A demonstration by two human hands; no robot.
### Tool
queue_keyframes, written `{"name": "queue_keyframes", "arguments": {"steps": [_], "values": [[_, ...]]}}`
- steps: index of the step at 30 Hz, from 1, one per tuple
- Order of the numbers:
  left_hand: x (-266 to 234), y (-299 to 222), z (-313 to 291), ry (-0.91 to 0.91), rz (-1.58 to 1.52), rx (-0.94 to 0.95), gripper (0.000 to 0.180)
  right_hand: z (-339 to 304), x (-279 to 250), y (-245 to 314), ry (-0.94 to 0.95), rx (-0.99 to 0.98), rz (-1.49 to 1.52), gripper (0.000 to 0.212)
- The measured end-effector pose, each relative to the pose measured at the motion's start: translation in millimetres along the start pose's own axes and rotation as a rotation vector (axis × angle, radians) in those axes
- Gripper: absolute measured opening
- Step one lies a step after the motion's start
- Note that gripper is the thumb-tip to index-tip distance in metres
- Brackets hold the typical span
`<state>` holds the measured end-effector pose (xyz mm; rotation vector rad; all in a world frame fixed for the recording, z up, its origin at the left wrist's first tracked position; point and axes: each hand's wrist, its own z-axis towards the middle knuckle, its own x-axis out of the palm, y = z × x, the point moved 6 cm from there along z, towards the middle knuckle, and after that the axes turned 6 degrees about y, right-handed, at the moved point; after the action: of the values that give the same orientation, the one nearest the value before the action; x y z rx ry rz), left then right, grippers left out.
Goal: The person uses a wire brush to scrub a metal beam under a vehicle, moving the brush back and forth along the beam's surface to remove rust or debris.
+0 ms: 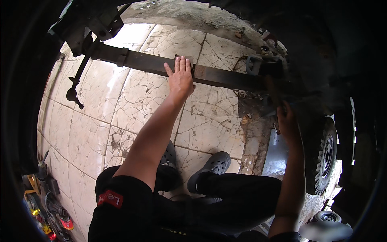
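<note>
A long, dark metal bar with bands around it [149, 62], resembling a vehicle leaf spring, crosses in front of me from far left to right. My left hand [180, 80] lies on its middle, palm down with fingers stretched out, beside a dark band [194, 70]. On the right, my right hand [287, 120] is closed around a slim brown handle [274, 92] that points up toward the bar's right part. The far end of that handle fades into shadow, so the tool's head cannot be made out.
A rod with a ball-shaped joint [72, 93] hangs at the bar's left end, below dark brackets [105, 26]. A grey-blue object [254, 64] stands behind the bar. Tires [325, 157] are at right; tools [50, 201] lie lower left. Cracked tiles [137, 99] cover the floor.
</note>
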<state>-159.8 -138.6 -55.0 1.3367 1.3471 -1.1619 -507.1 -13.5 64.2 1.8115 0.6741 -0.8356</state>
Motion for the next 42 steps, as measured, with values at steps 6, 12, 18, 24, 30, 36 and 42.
{"name": "queue_keyframes", "arguments": {"steps": [6, 12, 18, 24, 30, 36, 42], "values": [[33, -18, -14, -0.146, 0.053, -0.06, 0.093, -9, -21, 10, -0.037, -0.045, -0.257, 0.051], [13, 10, 13, -0.117, 0.083, 0.008, 0.083, -28, -30, 28, -0.023, -0.047, -0.265, 0.045], [27, -23, -21, -0.092, -0.011, -0.038, 0.085, -22, -21, 28, -0.011, -0.099, -0.316, 0.045], [4, 11, 12, -0.06, 0.061, -0.009, 0.091, -19, -21, 26, -0.035, -0.088, -0.338, 0.048], [22, -17, -21, -0.114, -0.001, -0.055, 0.1, -24, -23, 39, -0.089, -0.09, -0.343, 0.047], [6, 5, 7, -0.074, 0.077, 0.047, 0.098, -25, -22, 37, -0.044, -0.085, -0.299, 0.046], [27, -8, -15, -0.043, 0.001, -0.075, 0.097, -21, -21, 35, -0.039, -0.065, -0.284, 0.046]]}}
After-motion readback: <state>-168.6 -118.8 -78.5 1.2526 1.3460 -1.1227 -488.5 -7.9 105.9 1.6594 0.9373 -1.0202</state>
